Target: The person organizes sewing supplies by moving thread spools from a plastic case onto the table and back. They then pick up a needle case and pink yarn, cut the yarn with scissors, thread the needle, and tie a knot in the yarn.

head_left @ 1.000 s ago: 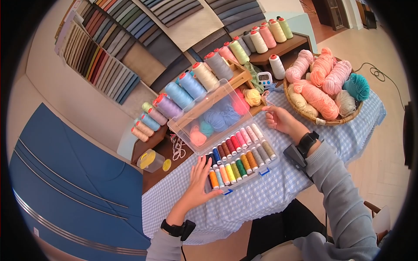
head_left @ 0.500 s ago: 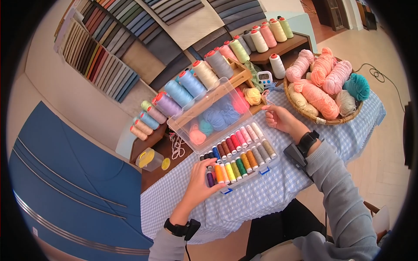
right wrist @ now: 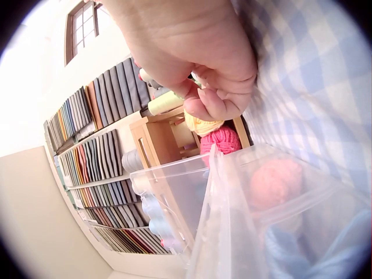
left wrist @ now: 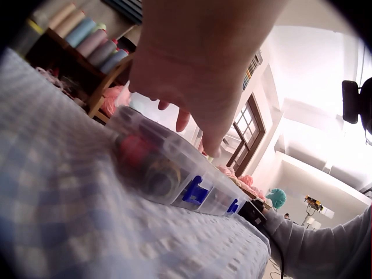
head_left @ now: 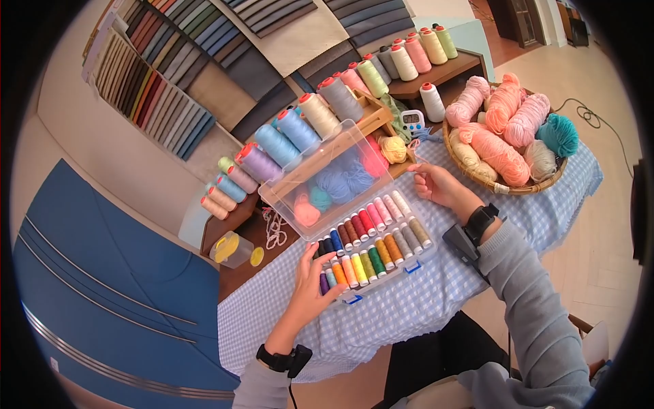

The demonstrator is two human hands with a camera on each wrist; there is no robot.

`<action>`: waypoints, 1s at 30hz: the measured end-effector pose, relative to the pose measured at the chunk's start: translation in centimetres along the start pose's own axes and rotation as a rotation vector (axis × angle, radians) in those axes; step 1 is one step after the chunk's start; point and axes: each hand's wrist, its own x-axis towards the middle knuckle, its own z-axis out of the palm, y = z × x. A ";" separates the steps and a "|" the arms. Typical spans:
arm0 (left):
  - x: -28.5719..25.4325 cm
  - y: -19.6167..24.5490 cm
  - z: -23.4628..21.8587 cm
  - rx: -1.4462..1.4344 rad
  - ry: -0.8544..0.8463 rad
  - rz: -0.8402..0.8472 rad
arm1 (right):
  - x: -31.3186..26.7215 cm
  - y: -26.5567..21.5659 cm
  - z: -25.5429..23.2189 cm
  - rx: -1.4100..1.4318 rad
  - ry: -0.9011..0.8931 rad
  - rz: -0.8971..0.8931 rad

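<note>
A clear plastic box (head_left: 373, 281) with its lid (head_left: 310, 217) raised holds two rows of coloured thread spools. My left hand (head_left: 308, 290) is at its left end, thumb at the front and fingertips behind, pinching an orange thread spool (head_left: 339, 274) lengthwise in the front row. Beside that lie a light blue spool (head_left: 331, 279) and a purple spool (head_left: 324, 282), partly behind the hand. In the left wrist view, fingers reach down over the box wall (left wrist: 174, 139). My right hand (head_left: 439, 186) rests idle on the cloth right of the lid, fingers loosely curled and holding nothing.
A basket (head_left: 507, 189) of yarn skeins stands at the right on the checked cloth (head_left: 272, 313). Large thread cones (head_left: 296, 129) line wooden stands behind the box. A timer (head_left: 412, 120) and yellow yarn (head_left: 392, 149) are near my right hand. A lidded plastic tub (head_left: 231, 250) sits left.
My left hand shifted right and its fingers drew in. The orange spool, formerly left of the light blue one, now lies right of it; the purple spool shows. My right hand stayed put.
</note>
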 end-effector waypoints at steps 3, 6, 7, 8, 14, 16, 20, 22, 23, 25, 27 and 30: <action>-0.1 0.7 -0.3 0.078 -0.002 0.027 | 0.1 0.0 -0.1 0.010 -0.014 0.007; 0.0 1.0 -0.7 0.097 -0.021 0.021 | 0.1 0.0 0.0 0.008 -0.013 0.009; 0.0 1.0 -0.8 0.106 -0.033 0.013 | 0.0 0.0 0.0 0.004 -0.008 0.009; 0.0 0.9 -0.9 0.105 -0.033 0.011 | 0.0 -0.1 0.0 -0.001 -0.003 0.009; 0.2 1.0 -1.0 0.130 0.007 0.060 | 0.0 -0.1 0.0 0.001 -0.012 0.001; 0.5 1.6 -1.3 0.093 0.028 -0.004 | 0.0 0.0 -0.1 0.011 -0.015 0.002; 0.9 2.2 -1.6 0.050 0.025 -0.044 | -0.2 0.0 0.0 0.019 -0.038 -0.003; 1.1 2.6 -1.7 0.111 -0.025 -0.012 | -0.2 0.0 0.1 0.021 -0.029 -0.005; 1.2 2.5 -1.6 0.111 -0.026 -0.012 | -0.2 0.0 0.1 0.019 -0.022 -0.005; 1.3 2.3 -1.6 0.104 0.005 0.012 | -0.2 0.0 0.2 0.012 -0.019 -0.007; 1.4 2.2 -1.7 0.090 -0.036 -0.008 | -0.2 0.0 0.2 0.006 -0.014 -0.012; 1.5 1.9 -1.8 0.104 -0.073 0.000 | -0.2 0.0 0.1 0.002 -0.028 -0.023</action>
